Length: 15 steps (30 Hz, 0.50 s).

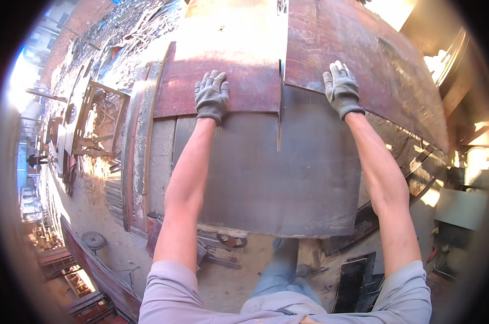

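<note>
My left hand (212, 95), in a grey knit work glove, lies flat with fingers stretched out on a reddish-brown panel (250, 89) that looks like plywood. My right hand (342, 87), gloved the same way, rests with fingers extended on a second reddish panel (320, 32), near its front-left edge. Between the panels runs a narrow straight gap. In it stands a thin dark upright strip that looks like a saw blade (279, 121), partly hidden by the panels. Both panels lie on a smooth grey metal tabletop (271, 178). Neither hand touches the blade.
Long wooden strips (139, 146) flank the tabletop's left side. Further left are a wooden frame (99, 121) and a wheel (94, 240) on the ground. Dark board pieces (355, 283) lie by my legs at lower right. Scrap heaps (131, 32) stretch behind at far left.
</note>
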Tool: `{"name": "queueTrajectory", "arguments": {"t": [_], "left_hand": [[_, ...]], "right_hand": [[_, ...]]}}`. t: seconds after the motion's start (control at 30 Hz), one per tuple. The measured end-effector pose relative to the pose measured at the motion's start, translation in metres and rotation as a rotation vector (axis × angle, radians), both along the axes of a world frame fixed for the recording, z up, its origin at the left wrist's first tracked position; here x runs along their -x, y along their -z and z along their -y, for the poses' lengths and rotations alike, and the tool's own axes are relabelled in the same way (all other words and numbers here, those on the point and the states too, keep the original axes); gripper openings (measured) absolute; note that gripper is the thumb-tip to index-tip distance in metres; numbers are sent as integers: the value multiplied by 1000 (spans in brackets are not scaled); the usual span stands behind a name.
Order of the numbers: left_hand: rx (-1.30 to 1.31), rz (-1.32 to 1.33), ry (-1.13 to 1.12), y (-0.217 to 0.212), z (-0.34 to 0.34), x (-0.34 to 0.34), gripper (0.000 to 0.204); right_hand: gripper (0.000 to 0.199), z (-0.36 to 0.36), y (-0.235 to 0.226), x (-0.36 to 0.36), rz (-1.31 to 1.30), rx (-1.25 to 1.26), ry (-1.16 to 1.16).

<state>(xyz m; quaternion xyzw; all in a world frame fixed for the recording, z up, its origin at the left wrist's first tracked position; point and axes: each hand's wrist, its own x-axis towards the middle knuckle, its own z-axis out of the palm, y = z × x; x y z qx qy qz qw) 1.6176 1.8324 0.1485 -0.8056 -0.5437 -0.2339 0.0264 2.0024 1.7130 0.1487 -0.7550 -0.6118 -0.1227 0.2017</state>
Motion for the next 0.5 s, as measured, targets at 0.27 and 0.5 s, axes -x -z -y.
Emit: {"name": "queueTrajectory", "arguments": {"t": [0.27,0.5], "left_hand": [[-32,16,-310,7,37,16,60],[590,1561,-993,-43,46,14,88]], "right_hand": [[70,72,-32,-29,-253,177,-198],[66,54,-24,-31,44,237,-25]]}}
